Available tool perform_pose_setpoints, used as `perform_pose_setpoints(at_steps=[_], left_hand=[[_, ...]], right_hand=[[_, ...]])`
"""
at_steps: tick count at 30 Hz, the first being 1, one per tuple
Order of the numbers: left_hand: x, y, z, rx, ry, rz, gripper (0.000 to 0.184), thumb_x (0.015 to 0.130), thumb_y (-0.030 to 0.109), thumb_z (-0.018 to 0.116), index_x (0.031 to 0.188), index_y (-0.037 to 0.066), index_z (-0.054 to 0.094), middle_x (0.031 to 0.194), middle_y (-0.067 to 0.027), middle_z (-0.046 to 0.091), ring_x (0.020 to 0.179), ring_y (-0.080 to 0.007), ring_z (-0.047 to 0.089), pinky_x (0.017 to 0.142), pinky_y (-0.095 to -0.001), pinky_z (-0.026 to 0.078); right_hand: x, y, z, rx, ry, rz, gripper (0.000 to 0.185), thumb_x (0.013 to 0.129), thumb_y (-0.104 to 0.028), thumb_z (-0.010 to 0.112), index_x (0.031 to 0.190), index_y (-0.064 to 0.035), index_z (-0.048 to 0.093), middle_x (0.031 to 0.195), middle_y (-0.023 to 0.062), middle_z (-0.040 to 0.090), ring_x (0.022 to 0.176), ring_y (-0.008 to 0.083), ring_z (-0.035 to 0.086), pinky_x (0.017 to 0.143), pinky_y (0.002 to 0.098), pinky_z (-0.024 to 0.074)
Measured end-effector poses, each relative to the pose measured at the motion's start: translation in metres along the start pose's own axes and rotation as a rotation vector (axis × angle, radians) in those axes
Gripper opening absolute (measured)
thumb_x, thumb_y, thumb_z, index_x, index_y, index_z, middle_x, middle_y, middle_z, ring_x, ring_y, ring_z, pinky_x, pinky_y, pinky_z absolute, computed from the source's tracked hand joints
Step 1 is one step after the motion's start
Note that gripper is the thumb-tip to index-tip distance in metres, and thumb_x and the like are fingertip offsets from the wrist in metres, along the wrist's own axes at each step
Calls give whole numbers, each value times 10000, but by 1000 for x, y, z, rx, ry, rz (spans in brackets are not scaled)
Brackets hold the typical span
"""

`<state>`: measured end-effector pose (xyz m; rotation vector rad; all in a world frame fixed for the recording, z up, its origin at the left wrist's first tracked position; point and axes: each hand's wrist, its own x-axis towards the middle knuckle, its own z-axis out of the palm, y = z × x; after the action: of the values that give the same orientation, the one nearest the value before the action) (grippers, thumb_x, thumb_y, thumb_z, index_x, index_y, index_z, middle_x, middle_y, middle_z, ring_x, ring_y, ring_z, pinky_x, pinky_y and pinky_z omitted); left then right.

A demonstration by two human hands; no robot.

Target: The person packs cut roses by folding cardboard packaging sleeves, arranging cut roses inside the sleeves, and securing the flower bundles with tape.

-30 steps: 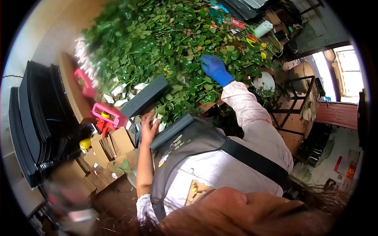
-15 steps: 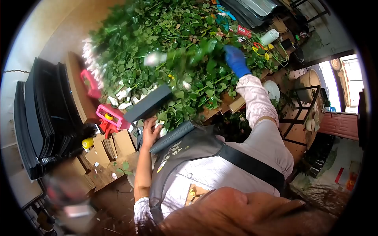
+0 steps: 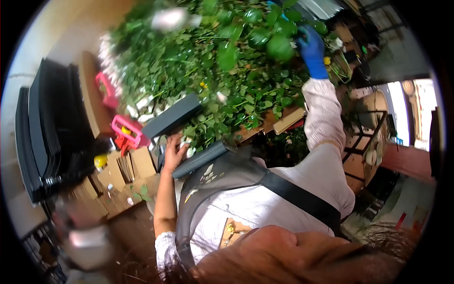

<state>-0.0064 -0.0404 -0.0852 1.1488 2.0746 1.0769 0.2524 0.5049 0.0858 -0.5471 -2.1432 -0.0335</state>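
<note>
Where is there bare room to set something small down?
Beside the loose sprig, a patch of wood bordered by cardboard; also a thin strip along the table edge, below the leaves. Heaped leaves crowd the middle.

the blue-gloved right hand (image 3: 312, 49) grips a leafy stem (image 3: 280, 47) over a broad heap of greenery (image 3: 198, 71), a blurred pale bloom (image 3: 169, 19) off to its left. the bare left hand (image 3: 174, 154) is near a dark ridged block (image 3: 171, 116). beside that block sits a pink frame (image 3: 128, 130), and black sheets (image 3: 45, 128) stand upright at far left, with cardboard pieces (image 3: 142, 162) below the frame.
</note>
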Motion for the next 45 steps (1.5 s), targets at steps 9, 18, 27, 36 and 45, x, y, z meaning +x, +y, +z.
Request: perform_pose_setpoints(at_steps=[9,18,27,36,45], left_hand=[[3,-29,15,-37,183,-71,270,884,117,705,1141,54,653,986,-117,668,930,-265,649,824,-350,513],[-1,-29,22,-45,447,-24,600,772,90,765,1307,74,494,1165,-159,590,956,-308,659,840,-372,542],[-1,-2,9,-147,277,-137,448,865,101,739,1285,69,585,1157,-131,573,974,-213,618,817,-317,524],[7,-22,16,-152,267,-162,358,940,215,645,1253,47,598,1188,-214,601,1053,-355,606,921,-390,473],[7,-17,23,-56,412,-131,248,911,202,688,1102,50,644,1008,-183,627,888,-366,628,776,-404,503]], right_hand=[[-55,-183,4,356,-571,-205,267,729,-47,727,973,-145,684,1027,54,674,956,287,653,768,386,551],[-144,-152,82,-113,-853,-158,174,740,-122,693,898,-130,621,876,94,623,860,318,635,696,451,508],[-165,-158,105,-308,-1140,100,221,758,-129,679,975,-146,641,963,110,664,922,335,650,757,463,520],[-128,-100,111,510,-1540,469,472,832,-189,731,1280,-109,604,1206,141,665,1099,287,644,945,392,516],[-72,-141,175,-22,-1152,175,525,845,-425,679,1248,-90,638,1281,174,620,1170,305,607,1010,421,470]])
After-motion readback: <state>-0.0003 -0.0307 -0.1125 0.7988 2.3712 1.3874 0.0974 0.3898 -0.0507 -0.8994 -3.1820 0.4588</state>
